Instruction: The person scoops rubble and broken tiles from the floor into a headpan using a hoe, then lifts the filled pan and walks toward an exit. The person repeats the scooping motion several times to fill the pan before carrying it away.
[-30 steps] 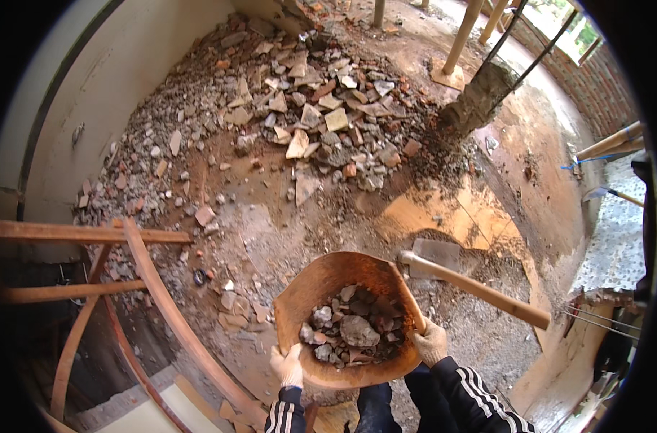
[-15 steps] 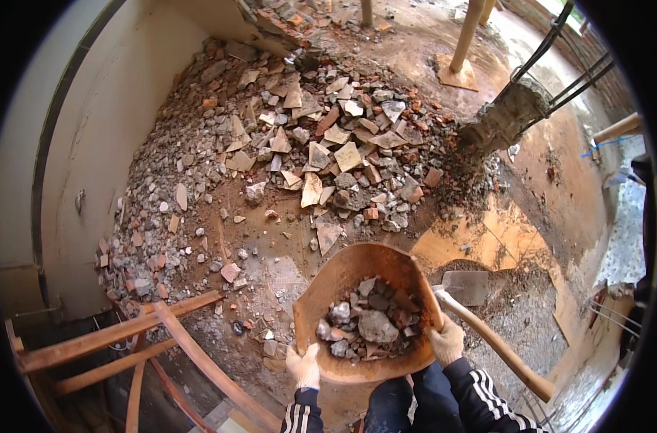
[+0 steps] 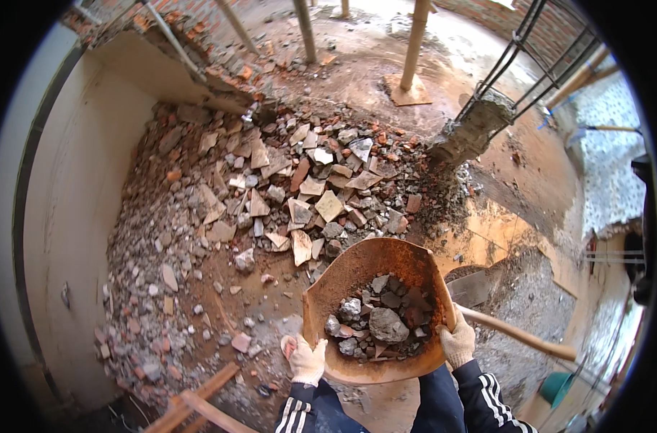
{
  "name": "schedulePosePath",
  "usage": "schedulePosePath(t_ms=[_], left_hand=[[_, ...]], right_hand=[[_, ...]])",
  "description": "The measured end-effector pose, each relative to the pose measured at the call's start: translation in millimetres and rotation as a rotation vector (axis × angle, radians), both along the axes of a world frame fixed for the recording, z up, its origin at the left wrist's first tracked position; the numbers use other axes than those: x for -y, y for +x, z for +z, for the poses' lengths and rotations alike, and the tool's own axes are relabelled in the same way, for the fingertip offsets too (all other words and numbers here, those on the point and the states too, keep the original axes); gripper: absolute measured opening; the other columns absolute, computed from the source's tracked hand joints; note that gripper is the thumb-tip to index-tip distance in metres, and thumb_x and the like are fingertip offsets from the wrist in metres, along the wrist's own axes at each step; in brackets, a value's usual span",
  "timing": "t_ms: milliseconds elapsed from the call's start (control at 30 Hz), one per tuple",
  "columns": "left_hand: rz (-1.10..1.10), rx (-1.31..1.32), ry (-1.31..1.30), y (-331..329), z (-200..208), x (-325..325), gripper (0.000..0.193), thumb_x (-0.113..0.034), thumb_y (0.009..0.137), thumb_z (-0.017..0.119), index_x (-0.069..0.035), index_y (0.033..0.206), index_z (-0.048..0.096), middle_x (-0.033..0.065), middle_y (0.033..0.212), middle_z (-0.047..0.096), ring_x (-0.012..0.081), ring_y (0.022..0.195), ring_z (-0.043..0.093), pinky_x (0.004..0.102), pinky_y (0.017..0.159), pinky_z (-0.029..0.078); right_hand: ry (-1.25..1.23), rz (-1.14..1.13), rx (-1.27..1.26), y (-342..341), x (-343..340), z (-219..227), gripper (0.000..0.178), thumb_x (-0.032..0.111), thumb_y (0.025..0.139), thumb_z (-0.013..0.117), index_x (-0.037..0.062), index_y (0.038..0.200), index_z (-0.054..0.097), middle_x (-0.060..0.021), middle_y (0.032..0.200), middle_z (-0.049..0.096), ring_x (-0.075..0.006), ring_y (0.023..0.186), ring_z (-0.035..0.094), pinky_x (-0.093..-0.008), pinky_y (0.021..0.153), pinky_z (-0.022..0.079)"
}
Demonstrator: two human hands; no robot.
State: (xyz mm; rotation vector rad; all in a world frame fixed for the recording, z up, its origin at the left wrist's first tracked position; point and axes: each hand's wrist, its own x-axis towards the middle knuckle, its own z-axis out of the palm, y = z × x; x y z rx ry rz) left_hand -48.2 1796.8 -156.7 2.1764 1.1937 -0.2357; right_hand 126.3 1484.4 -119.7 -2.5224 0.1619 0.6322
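Note:
I hold a rusty orange metal pan (image 3: 357,278) in front of me, filled with grey and dark rubble stones (image 3: 386,323). My left hand (image 3: 305,361), in a white work glove, grips the pan's near left rim. My right hand (image 3: 458,343), also gloved, grips the near right rim. Both sleeves are dark with white stripes. A hoe with a wooden handle (image 3: 519,335) lies on the ground just right of the pan, its metal blade (image 3: 471,287) partly hidden behind it.
A large pile of broken bricks and concrete pieces (image 3: 292,195) covers the ground ahead. A pale wall (image 3: 83,216) curves along the left. A concrete stub with steel bars (image 3: 476,130) and wooden props (image 3: 415,43) stand farther off. Wooden slats (image 3: 191,404) lie at lower left.
The view has swung left and forward, so the rubble pile is nearer the centre. The wooden frame at lower left has mostly slid out of view. Both hands keep their grip on the pan.

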Motion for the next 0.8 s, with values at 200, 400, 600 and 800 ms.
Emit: schedulePosePath(t_ms=[200,400,600,800], left_hand=[[-0.256,-0.171,-0.044,-36.1,-65.6,-101.4,0.073,-0.054,0.096,0.055,0.000,0.143,0.045,0.0310,0.092,0.069,0.0488,0.087,0.068,0.0549,0.076,0.054],[-0.195,-0.465,-0.213,-98.6,-137.2,-128.2,0.066,-0.053,0.100,0.044,-0.003,0.144,0.045,0.0311,0.102,0.069,0.0479,0.098,0.066,0.0546,0.086,0.051],[-0.132,-0.604,-0.162,-139.0,-247.1,-120.5,0.063,-0.052,0.101,0.043,-0.002,0.139,0.051,0.0318,0.116,0.066,0.0483,0.110,0.062,0.0529,0.095,0.047],[-0.013,-0.586,-0.337,-153.7,-309.7,-158.2,0.057,-0.049,0.102,0.044,0.000,0.126,0.060,0.0321,0.117,0.065,0.0479,0.114,0.060,0.0507,0.096,0.046]], right_hand=[[0.278,-0.260,0.005,-104.2,-71.8,-68.4,0.035,0.013,0.079,0.071,0.0068,0.114,0.068,-0.0129,0.088,0.073,-0.0240,0.083,0.072,-0.0346,0.076,0.054],[-0.046,-0.271,-0.380,-180.5,-98.0,-182.9,0.026,0.016,0.077,0.072,0.0077,0.101,0.071,-0.0153,0.084,0.073,-0.0295,0.083,0.072,-0.0369,0.075,0.054],[-0.258,-0.219,-0.635,-244.3,-105.3,-279.0,0.030,0.017,0.078,0.063,0.0133,0.107,0.072,-0.0198,0.102,0.072,-0.0376,0.100,0.067,-0.0456,0.088,0.053],[-0.190,-0.304,-0.756,-265.4,-88.4,-302.3,0.029,0.016,0.075,0.066,0.0080,0.103,0.072,-0.0201,0.096,0.072,-0.0386,0.097,0.068,-0.0431,0.086,0.054]])
